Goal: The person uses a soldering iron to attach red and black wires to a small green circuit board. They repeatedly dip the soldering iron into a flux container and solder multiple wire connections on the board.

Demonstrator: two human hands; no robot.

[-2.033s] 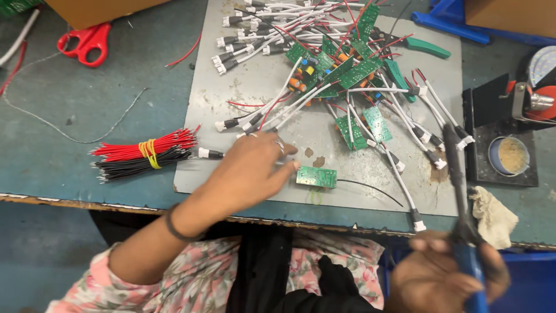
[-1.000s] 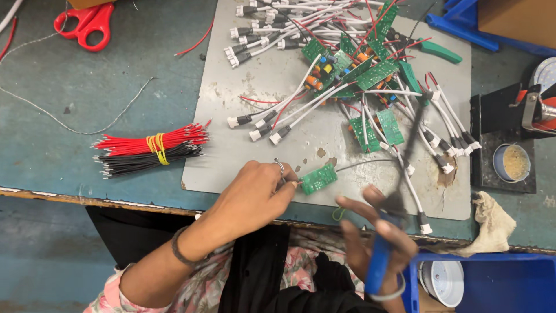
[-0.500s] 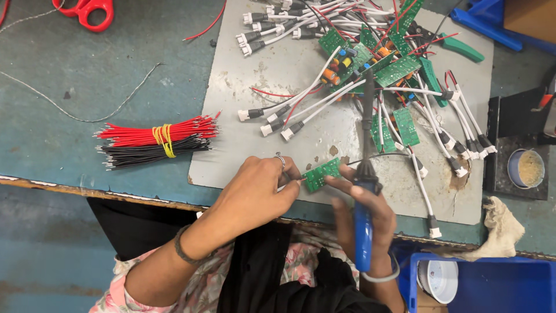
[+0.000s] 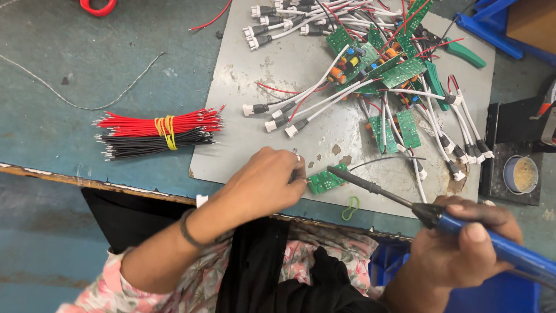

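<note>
Head-camera view over a workbench: a person's left hand (image 4: 263, 179) is pinching a thin wire against the edge of a small green circuit board (image 4: 327, 179), fingers curled close together around it. That board is lying near the front edge of a grey metal sheet (image 4: 249, 87) on the blue-green tabletop (image 4: 69, 69), touching the fingertips of the left hand.

Across from it, the right hand (image 4: 457, 249) is gripping a blue-handled soldering iron (image 4: 417, 211), fingers wrapped tightly round the handle and the thumb lying on top. Its dark tip is resting at the right end of the small board, while the shaft is slanting back down toward the right hand.

Farther back on the sheet, a heap of green circuit boards (image 4: 394, 69) with white leads and plug ends is sitting in a tangle. Left of the sheet, a bundle of red and black wires (image 4: 156, 134), tied with a yellow band, is lying on the table. A small round tin (image 4: 520, 174) is sitting at the right edge, and a green loop (image 4: 350, 208) is lying just below the board.
</note>
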